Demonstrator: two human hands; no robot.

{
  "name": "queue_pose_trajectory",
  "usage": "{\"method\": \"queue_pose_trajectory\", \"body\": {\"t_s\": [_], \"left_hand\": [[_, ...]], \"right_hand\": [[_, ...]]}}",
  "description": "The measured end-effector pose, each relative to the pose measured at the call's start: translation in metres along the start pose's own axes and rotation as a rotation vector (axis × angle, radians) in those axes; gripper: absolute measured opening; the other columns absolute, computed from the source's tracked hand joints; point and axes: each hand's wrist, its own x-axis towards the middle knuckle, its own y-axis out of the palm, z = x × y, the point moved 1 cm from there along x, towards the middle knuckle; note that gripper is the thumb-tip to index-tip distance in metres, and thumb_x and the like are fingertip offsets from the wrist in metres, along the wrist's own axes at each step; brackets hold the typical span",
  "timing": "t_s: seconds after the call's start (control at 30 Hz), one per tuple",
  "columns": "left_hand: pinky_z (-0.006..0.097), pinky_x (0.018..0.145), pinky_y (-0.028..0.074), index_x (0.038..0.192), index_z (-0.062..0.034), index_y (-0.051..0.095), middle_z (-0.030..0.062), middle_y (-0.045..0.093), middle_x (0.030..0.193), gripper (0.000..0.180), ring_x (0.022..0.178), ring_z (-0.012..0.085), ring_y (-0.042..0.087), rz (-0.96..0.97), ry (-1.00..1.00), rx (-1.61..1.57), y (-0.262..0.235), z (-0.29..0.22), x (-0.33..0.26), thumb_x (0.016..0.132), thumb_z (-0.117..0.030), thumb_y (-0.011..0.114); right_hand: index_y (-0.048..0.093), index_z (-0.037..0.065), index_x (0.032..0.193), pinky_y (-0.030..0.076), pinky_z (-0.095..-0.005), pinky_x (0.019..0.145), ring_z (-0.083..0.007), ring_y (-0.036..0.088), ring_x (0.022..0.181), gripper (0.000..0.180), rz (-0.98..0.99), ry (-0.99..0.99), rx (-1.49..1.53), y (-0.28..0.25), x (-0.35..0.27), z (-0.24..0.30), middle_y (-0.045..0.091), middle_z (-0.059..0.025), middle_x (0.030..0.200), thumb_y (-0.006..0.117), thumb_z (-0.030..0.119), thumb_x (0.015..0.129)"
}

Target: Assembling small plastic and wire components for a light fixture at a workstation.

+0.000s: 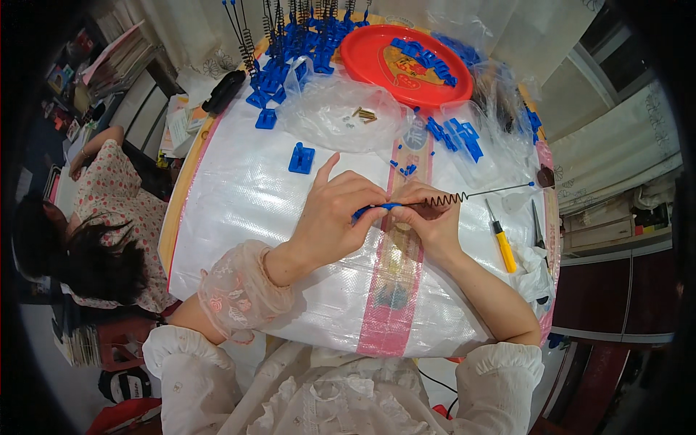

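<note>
My left hand point(333, 221) pinches a small blue plastic part point(368, 210) between thumb and fingers, its little finger raised. Right beside it, my right hand point(435, 228) is closed at the other end of that part, gripping a thin black wire with a coil spring point(446, 199). The wire sticks out to the right and ends in a small blue tip point(531, 184). Fingers hide where wire and part meet. Beyond my left hand, a blue square base with an upright post point(301, 158) lies on the white woven sheet point(239, 203).
At the back stand several blue bases with spring wires point(297, 43), beside a red tray point(362, 61) holding blue parts. A clear bag point(326, 116) has brass-coloured pins on it. A yellow-handled screwdriver point(504, 246) lies at right. Another person point(109, 225) sits at left.
</note>
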Motion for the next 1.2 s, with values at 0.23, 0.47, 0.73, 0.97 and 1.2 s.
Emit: {"method": "queue_pose_trajectory", "body": {"t_s": [0.23,0.47,0.73,0.97,1.2], "left_hand": [[0.058,0.120,0.024,0.094,-0.0081,0.075,0.0044,0.074,0.100,0.011,0.101,0.0238,0.067,0.022,-0.029,-0.004,0.001,0.001,-0.001,0.084,-0.010,0.076],[0.058,0.121,0.024,0.093,-0.0078,0.074,0.0036,0.074,0.100,0.008,0.099,0.0234,0.067,0.021,-0.046,0.007,0.000,0.000,0.000,0.085,-0.010,0.075],[0.057,0.121,0.024,0.092,-0.0078,0.074,0.0036,0.074,0.099,0.008,0.097,0.0228,0.068,0.005,-0.041,-0.010,0.003,0.001,-0.001,0.084,-0.007,0.075],[0.057,0.121,0.024,0.093,-0.0077,0.073,0.0037,0.074,0.098,0.008,0.096,0.0225,0.067,0.011,-0.054,-0.005,0.001,0.001,-0.001,0.085,-0.007,0.075],[0.056,0.117,0.030,0.091,-0.0080,0.073,0.0030,0.071,0.089,0.007,0.094,0.0239,0.066,-0.005,-0.112,-0.019,0.001,-0.003,0.001,0.088,-0.014,0.073]], "right_hand": [[0.073,-0.003,0.086,0.048,-0.0256,0.068,-0.0101,0.061,0.074,0.007,-0.064,-0.015,-0.003,0.004,0.001,-0.004,0.066,-0.0039,0.084,0.079,-0.004,0.083],[0.074,-0.005,0.094,0.052,-0.0299,0.077,-0.0161,0.065,0.085,0.009,-0.038,0.035,0.008,-0.001,-0.001,-0.006,0.070,-0.0095,0.093,0.073,-0.008,0.085],[0.073,-0.006,0.095,0.052,-0.0299,0.078,-0.0157,0.065,0.086,0.009,-0.048,0.033,-0.041,0.002,-0.003,-0.003,0.070,-0.0088,0.092,0.074,-0.008,0.086],[0.073,-0.003,0.087,0.050,-0.0253,0.069,-0.0095,0.063,0.076,0.005,-0.076,0.019,0.016,0.009,0.000,0.004,0.067,-0.0032,0.083,0.077,-0.001,0.087],[0.074,-0.004,0.096,0.051,-0.0240,0.070,-0.0081,0.064,0.078,0.008,-0.113,0.051,0.074,0.005,0.000,-0.003,0.070,-0.0030,0.086,0.075,0.000,0.089]]}}
